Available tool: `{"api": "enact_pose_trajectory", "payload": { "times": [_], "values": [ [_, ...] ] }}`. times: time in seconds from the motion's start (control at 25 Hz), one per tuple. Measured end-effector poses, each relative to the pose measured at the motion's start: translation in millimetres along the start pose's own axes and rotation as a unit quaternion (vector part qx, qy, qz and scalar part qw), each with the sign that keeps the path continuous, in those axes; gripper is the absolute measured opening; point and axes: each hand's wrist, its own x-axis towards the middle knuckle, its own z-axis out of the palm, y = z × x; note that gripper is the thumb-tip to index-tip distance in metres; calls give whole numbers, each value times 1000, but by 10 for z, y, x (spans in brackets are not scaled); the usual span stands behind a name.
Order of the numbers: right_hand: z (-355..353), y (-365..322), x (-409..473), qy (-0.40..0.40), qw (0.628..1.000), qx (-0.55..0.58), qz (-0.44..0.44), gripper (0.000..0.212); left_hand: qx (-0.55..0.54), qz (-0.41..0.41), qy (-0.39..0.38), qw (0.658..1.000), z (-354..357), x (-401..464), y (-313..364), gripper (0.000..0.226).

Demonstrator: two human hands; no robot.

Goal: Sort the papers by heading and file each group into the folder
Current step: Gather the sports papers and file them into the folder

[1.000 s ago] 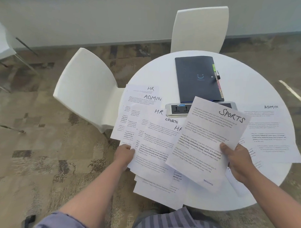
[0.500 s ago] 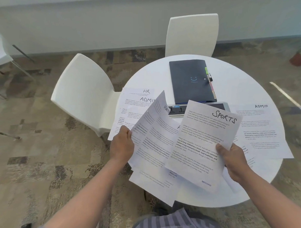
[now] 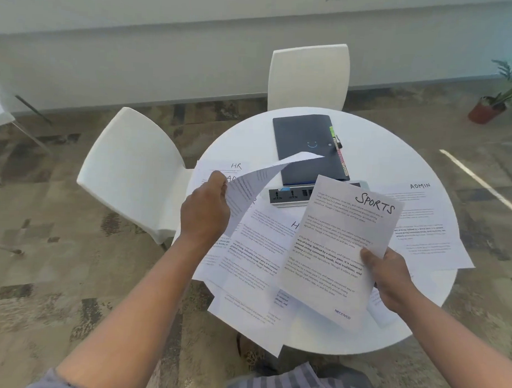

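While a person stands at the near edge of a round white table (image 3: 381, 157), both bare forearms reach in over it from below. The right hand (image 3: 386, 278) pinches a sheet headed SPORTS (image 3: 338, 252) by its right edge, thumb on the printed face and fingers hidden behind; the sheet is held tilted above the near part of the table. The left hand (image 3: 205, 211) pinches a second sheet (image 3: 250, 190) at its edge, and that sheet curls up and away toward the table's middle, its heading turned out of sight. Beneath the hands, loose papers (image 3: 258, 252) lie fanned and overlapping across the near and left side, some hanging past the near edge; an HR heading (image 3: 236, 166) shows on one by the left edge. A sheet headed ADMIN (image 3: 422, 225) lies flat along the right edge. At the centre sits a socket strip (image 3: 289, 195). Beyond it, toward the far edge, a dark folder (image 3: 307, 143) lies closed, with coloured tabs along its right side. Two white chairs (image 3: 133, 172) stand at the left and far sides.
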Motion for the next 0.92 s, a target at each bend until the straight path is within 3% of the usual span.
{"api": "enact_pose_trajectory", "payload": {
  "times": [0.16,0.36,0.6,0.92],
  "values": [
    [-260,-32,84,-4,1000,16,2,18,-18,16,7,1000,-80,22,479,37],
    [-670,-124,212,-11,999,31,1,16,-152,-67,27,986,16,56,987,19],
    [-1272,-342,475,-48,996,74,17,18,-361,-214,-28,907,454,-197,1678,13],
    [-1696,-652,536,-198,959,202,-4,36,-321,-290,-154,888,1115,-829,2044,10]
  ]
}}
